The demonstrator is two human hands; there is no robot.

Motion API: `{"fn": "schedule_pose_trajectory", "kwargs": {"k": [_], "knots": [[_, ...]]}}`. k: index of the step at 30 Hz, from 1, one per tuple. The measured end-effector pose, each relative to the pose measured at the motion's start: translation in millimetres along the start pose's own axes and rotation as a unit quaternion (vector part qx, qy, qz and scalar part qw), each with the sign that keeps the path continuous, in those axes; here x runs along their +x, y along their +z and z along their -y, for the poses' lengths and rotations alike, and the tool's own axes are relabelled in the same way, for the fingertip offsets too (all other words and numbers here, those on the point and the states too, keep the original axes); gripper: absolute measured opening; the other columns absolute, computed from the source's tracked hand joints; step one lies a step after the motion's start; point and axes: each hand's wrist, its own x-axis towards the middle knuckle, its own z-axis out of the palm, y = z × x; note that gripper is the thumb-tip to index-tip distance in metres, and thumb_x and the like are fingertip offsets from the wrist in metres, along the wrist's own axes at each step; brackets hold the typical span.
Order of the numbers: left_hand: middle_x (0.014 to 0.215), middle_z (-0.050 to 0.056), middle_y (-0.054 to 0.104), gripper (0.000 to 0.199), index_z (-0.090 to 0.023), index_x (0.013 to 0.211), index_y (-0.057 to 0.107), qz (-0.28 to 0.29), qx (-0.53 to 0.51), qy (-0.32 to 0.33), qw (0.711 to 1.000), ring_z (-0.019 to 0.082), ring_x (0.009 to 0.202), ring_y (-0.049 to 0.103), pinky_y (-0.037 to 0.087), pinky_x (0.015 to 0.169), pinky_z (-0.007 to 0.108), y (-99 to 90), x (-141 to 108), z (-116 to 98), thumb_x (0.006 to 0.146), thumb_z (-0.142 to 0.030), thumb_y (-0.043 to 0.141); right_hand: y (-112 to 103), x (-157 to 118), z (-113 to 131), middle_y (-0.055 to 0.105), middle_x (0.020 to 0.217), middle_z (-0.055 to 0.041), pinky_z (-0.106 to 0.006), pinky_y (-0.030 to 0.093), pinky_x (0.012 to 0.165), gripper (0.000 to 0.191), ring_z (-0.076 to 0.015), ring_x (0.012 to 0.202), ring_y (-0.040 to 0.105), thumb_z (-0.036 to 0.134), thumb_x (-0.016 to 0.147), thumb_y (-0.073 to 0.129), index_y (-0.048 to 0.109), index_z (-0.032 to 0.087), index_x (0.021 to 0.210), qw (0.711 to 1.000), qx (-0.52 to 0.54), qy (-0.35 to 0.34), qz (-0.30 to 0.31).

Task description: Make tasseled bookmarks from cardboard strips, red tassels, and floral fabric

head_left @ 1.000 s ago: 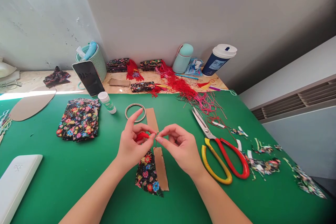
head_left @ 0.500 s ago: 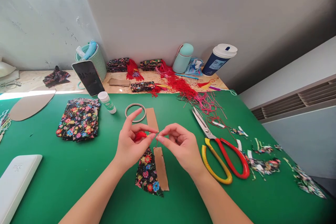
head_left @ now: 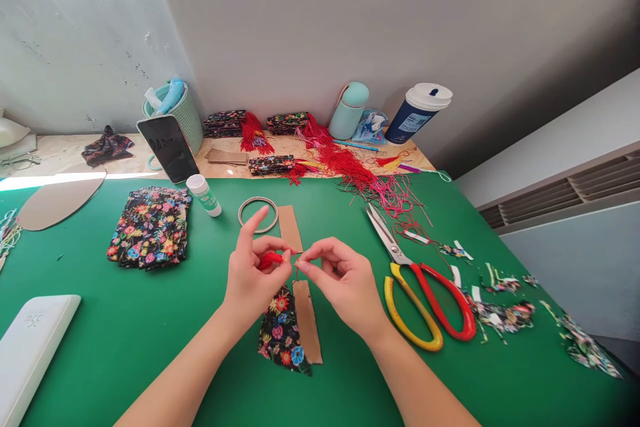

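Observation:
My left hand (head_left: 257, 273) pinches a red tassel (head_left: 270, 259) near its head, the index finger raised. Fingertips of my right hand (head_left: 347, 283) close on the tassel's thin red cord (head_left: 297, 268), just right of the left fingertips. Below the hands lies a black floral fabric piece (head_left: 284, 333), partly under a brown cardboard strip (head_left: 307, 327). Another cardboard strip (head_left: 290, 227) lies beyond the hands, beside a roll of tape (head_left: 259, 201). Large scissors (head_left: 410, 280) with one yellow and one red handle rest to the right of my right hand.
Folded floral fabric (head_left: 150, 227), a glue stick (head_left: 204, 195) and a propped phone (head_left: 170, 147) stand at left. A white power bank (head_left: 37, 360) lies front left. Behind are red tassels (head_left: 345, 163), a bottle (head_left: 349, 111) and a cup (head_left: 417, 113). Fabric scraps (head_left: 505, 315) lie at right.
My hands have shifted very slightly, with the left thumb and fingertips drawn a little back from the right fingertips. The things on the table have not moved.

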Motion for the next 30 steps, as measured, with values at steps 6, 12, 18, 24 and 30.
{"fn": "schedule_pose_trajectory", "kwargs": {"k": [6,12,18,24,30], "knots": [[0.074,0.002,0.071,0.066,-0.019,0.129,0.039,-0.022,-0.039,-0.037,0.998,0.011,0.057,0.064,0.048,0.051,0.019,-3.8,4.9,-8.2,0.071,-0.024,0.070,-0.1,0.8,-1.2,0.047,0.054,0.0050,-0.024,0.021,0.045,0.018,-0.0081,0.046,0.024,0.035,0.074,0.068,0.059,0.020,0.075,1.000,0.026,0.005,0.000],[0.070,-0.001,0.068,0.065,-0.019,0.127,0.041,0.019,-0.040,-0.047,0.998,0.006,0.046,0.054,0.041,0.043,0.016,0.5,-0.1,-8.6,0.070,-0.024,0.071,0.0,0.6,-1.0,0.053,0.059,0.0035,-0.024,0.021,0.044,0.017,-0.0074,0.045,0.023,0.036,0.075,0.066,0.060,0.020,0.075,1.000,0.002,0.000,-0.006],[0.071,-0.001,0.069,0.069,-0.020,0.130,0.038,0.016,-0.028,-0.052,0.998,0.008,0.050,0.058,0.045,0.046,0.016,1.7,1.0,-5.8,0.070,-0.023,0.071,0.6,0.4,0.4,0.048,0.054,0.0049,-0.024,0.021,0.044,0.016,-0.0077,0.045,0.023,0.035,0.075,0.066,0.060,0.020,0.074,1.000,-0.001,-0.002,-0.011],[0.074,-0.001,0.070,0.061,-0.022,0.127,0.039,0.016,-0.004,-0.039,0.999,0.008,0.051,0.059,0.048,0.049,0.018,0.8,-0.3,-2.5,0.073,-0.022,0.067,0.1,2.2,-1.9,0.048,0.055,0.0045,-0.024,0.021,0.044,0.017,-0.0076,0.045,0.025,0.036,0.074,0.067,0.061,0.020,0.074,1.000,0.013,0.001,-0.008],[0.077,0.000,0.070,0.059,-0.022,0.127,0.041,-0.025,0.047,-0.006,0.999,0.009,0.055,0.061,0.047,0.050,0.019,-3.6,2.2,-0.8,0.074,-0.021,0.066,-0.5,1.6,-1.4,0.056,0.062,0.0020,-0.024,0.023,0.044,0.019,-0.0074,0.047,0.026,0.035,0.072,0.070,0.059,0.019,0.074,0.999,0.050,0.019,0.005]]}}
